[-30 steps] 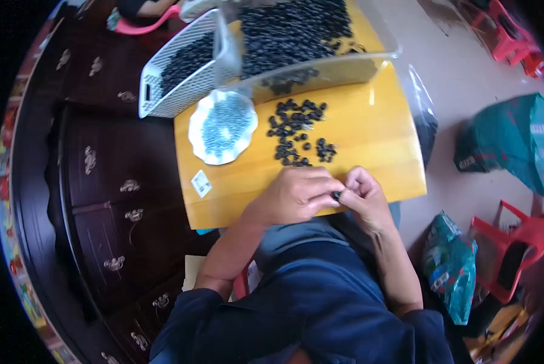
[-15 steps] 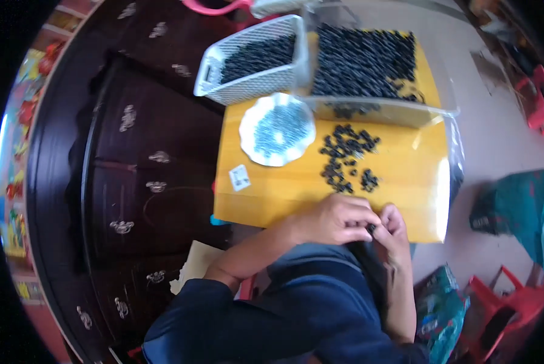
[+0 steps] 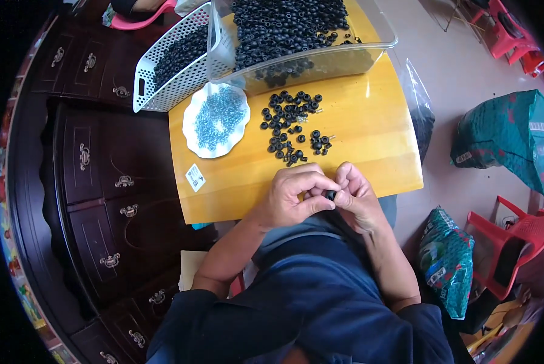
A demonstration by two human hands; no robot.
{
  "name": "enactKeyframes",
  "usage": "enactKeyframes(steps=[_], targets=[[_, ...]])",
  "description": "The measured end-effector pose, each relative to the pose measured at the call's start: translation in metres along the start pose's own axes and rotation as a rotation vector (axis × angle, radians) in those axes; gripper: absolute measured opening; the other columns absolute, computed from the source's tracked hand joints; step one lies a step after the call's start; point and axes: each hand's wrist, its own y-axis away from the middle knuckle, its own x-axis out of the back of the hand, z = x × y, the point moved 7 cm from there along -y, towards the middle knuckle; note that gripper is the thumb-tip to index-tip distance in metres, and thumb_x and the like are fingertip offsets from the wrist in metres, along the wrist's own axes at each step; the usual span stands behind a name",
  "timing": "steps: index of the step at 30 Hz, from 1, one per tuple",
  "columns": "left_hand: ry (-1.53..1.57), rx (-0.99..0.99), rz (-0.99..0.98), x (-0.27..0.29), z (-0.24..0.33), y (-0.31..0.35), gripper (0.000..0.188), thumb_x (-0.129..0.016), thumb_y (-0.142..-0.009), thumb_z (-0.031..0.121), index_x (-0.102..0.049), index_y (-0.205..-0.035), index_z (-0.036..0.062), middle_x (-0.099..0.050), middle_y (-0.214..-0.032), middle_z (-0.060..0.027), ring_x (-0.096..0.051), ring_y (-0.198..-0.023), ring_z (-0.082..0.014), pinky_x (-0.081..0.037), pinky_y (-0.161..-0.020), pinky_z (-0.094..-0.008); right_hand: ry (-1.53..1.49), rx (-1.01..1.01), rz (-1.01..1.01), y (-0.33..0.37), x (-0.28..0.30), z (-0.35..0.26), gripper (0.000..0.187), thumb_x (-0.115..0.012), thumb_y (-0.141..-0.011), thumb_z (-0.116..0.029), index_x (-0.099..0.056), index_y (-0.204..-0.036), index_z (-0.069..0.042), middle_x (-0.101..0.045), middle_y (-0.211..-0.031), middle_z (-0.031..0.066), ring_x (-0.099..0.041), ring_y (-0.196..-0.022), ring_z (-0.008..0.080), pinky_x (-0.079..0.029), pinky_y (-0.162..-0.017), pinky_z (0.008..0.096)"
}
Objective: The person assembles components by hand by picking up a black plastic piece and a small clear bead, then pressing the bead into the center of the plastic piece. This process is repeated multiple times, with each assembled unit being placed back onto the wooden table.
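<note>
Above my lap, at the table's near edge, my left hand (image 3: pixel 291 196) and my right hand (image 3: pixel 358 202) meet around a small black ring-shaped part (image 3: pixel 331 195). The left thumb and forefinger pinch it from one side; the right thumb and fingers close on it from the other. Fingers hide most of the part. Just beyond my hands, several similar loose black parts (image 3: pixel 301 139) lie in a scattered heap, with a few tiny pale pieces among them. To the left, a white scalloped dish (image 3: pixel 190 131) holds many small clear bluish pieces (image 3: pixel 221 116).
A clear plastic bin (image 3: pixel 326 62) full of black parts stands at the table's far side, beside a white perforated basket (image 3: pixel 179 80) of more. A white label (image 3: pixel 195 178) lies on the yellow table (image 3: pixel 369 133). Dark drawers (image 3: pixel 87 158) flank the left; green bags (image 3: pixel 496 130) and a red chair (image 3: pixel 496 242) are right.
The view has shifted, so the table and its things appear farther left and higher. Both hands stay together on the small black part, which now shows more plainly.
</note>
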Motion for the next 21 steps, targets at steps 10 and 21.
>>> enactKeyframes(steps=[10, 21], targets=[[0.102, -0.057, 0.015, -0.004, -0.002, 0.011, 0.027, -0.082, -0.077, 0.009, -0.071, -0.101, 0.0046, -0.055, -0.072, -0.0025, -0.051, -0.059, -0.0118, -0.04, -0.056, -0.0262, -0.005, 0.001, -0.05, 0.001, -0.004, -0.001, 0.039, -0.085, -0.078, -0.015, -0.05, -0.097, -0.01, -0.066, -0.09, 0.0043, -0.067, -0.085, 0.0149, -0.052, -0.073, 0.0238], [0.259, 0.013, -0.007, -0.005, -0.006, 0.01, 0.023, -0.084, -0.077, 0.011, -0.071, -0.093, -0.0009, -0.058, -0.078, -0.003, -0.053, -0.067, -0.0104, -0.039, -0.059, -0.0241, -0.031, 0.006, -0.053, 0.006, -0.016, -0.015, 0.024, -0.074, -0.084, 0.003, -0.055, -0.096, -0.007, -0.068, -0.089, 0.0044, -0.066, -0.081, 0.0113, -0.052, -0.072, 0.0234]])
